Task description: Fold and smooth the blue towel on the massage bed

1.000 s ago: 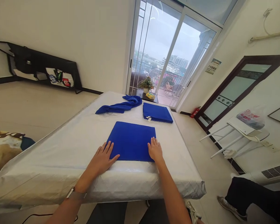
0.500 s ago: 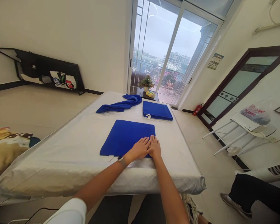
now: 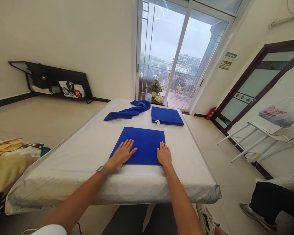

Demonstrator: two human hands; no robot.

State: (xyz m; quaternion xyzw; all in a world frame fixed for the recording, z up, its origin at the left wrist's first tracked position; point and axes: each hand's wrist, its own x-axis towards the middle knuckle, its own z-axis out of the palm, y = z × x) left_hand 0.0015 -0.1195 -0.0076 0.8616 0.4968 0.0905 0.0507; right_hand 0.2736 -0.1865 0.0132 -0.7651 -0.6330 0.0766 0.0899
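Note:
A folded blue towel (image 3: pixel 143 143) lies flat on the white plastic-covered table (image 3: pixel 83 153) in front of me. My left hand (image 3: pixel 122 153) rests open and flat on the towel's near left part. My right hand (image 3: pixel 164 155) lies open and flat on its near right corner. Farther back, a second folded blue towel (image 3: pixel 167 116) sits at the right. A crumpled blue towel (image 3: pixel 128 111) lies at the back left.
A glass balcony door (image 3: pixel 176 55) stands behind the table, with a small dark table bearing a potted plant (image 3: pixel 155 88). A white chair (image 3: pixel 264 130) with a plastic bag stands at the right. Another person's leg and shoe (image 3: pixel 262 209) show at the lower right. Patterned fabric (image 3: pixel 7 163) lies at the left.
My left hand slid right across the towel to meet my right hand, then moved back to the left. The towel's near edge is now smooth and straight.

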